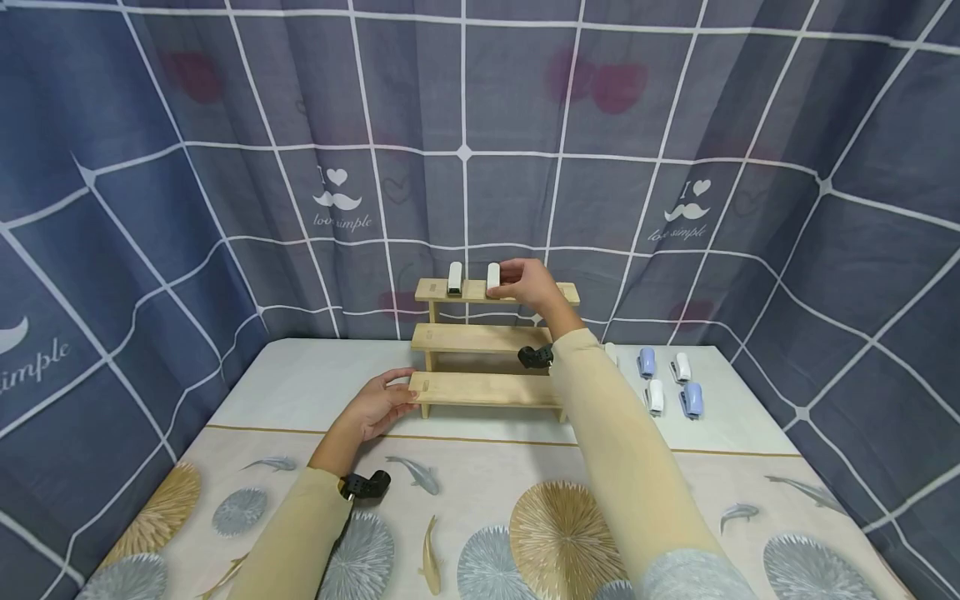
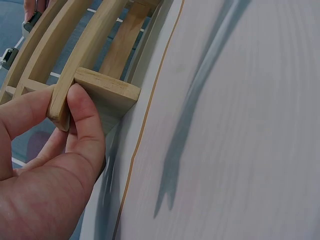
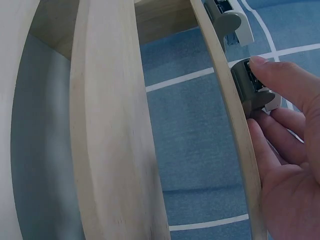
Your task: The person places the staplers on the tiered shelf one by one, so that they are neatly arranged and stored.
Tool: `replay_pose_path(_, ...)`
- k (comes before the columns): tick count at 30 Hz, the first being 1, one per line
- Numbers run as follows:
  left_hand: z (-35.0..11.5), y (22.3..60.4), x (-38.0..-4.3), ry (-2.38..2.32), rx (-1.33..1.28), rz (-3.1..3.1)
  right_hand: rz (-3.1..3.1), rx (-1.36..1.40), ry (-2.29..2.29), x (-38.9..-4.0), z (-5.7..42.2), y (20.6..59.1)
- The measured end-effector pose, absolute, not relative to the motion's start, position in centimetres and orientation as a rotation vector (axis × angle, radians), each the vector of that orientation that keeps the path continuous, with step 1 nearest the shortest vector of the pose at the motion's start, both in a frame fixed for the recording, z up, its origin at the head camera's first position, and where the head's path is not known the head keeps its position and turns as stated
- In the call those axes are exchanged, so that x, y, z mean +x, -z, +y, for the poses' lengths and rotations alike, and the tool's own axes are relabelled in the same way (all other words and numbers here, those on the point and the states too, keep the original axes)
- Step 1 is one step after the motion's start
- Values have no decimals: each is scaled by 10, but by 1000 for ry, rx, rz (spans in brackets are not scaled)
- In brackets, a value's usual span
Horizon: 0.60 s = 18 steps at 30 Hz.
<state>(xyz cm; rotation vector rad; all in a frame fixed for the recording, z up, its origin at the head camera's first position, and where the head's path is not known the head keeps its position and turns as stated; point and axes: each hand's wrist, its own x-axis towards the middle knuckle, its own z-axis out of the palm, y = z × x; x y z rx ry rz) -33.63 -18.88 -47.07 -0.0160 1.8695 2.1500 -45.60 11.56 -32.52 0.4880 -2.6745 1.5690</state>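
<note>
While left hand (image 1: 377, 405) pinches wooden rack (image 1: 483, 389), right hand (image 1: 534, 285) pinches white stapler (image 1: 492, 277) mid-frame. Stapler sits between thumb and fingers.

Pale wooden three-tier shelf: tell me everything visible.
The pale wooden three-tier shelf stands upright on a white surface, its planks stepping up toward the back on wooden supports, grain showing. The left hand pinches the bottom plank by its left end. On the top plank sits a white-and-grey stapler; the right hand holds a matching stapler there. A cream sleeve hides part of the shelf's right side.
</note>
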Motion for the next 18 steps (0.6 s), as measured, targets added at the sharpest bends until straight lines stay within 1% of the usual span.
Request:
replay_pose_path(6,-187,471,-335,-2157,-19,1868,-2631,500,-1562,-448,122,328)
replay_pose_path(18,-186,470,-335,-2149,-20,1882,-2430,558,-1693,-424,141,336)
